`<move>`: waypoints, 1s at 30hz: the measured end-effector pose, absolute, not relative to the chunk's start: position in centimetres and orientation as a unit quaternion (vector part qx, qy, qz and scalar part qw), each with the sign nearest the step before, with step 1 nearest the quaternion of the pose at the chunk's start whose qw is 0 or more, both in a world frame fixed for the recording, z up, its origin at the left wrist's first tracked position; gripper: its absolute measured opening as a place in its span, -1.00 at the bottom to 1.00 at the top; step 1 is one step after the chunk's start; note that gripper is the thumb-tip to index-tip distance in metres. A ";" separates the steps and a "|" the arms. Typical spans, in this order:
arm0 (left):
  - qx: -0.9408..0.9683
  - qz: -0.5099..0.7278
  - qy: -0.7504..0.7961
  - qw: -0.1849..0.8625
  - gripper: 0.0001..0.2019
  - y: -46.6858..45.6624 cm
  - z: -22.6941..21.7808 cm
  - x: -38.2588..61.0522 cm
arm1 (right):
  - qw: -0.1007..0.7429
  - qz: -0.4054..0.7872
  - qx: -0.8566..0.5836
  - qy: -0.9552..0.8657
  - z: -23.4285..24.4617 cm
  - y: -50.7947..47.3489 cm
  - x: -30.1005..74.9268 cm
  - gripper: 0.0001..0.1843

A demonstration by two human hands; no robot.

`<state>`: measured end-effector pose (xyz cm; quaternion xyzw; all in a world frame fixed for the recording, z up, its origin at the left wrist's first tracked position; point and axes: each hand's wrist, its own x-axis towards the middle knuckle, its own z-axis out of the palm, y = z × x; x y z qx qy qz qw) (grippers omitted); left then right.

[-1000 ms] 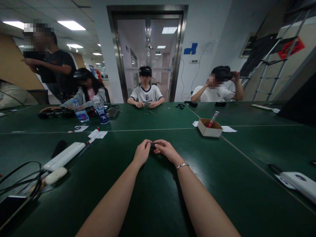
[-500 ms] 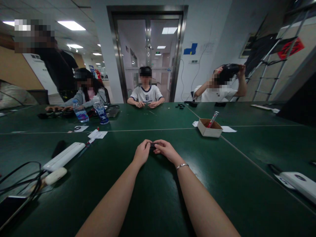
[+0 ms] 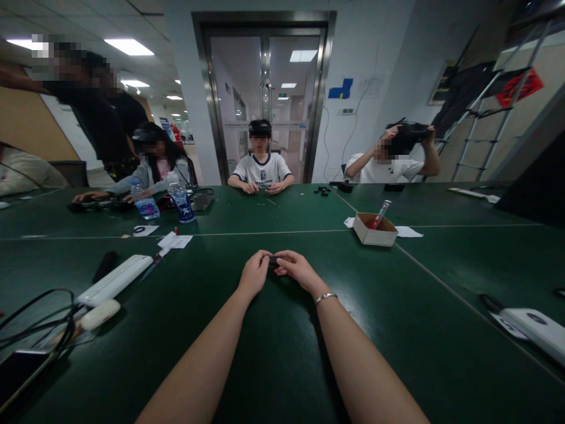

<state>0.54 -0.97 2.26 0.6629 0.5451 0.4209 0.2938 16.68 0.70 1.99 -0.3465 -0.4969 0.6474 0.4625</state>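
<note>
Still pinching a small black piece (image 3: pixel 273 261) between left hand (image 3: pixel 255 274) and right hand (image 3: pixel 298 270), well inside the far edge of the desk (image 3: pixel 282 347); beyond it, leftward, now seeing a bystander's outstretched arm (image 3: pixel 22 81).

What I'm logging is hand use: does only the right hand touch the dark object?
No, the left hand and right hand both touch the dark object.

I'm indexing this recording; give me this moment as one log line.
left hand: holds small dark object | right hand: holds same object | ahead-right: open box | beneath: green table
</note>
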 end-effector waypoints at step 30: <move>0.647 0.420 0.548 0.324 -0.71 -0.9 1.9 0.5 | 0.463 0.645 -0.347 -0.499 1.8 0.8 16.7 -0.79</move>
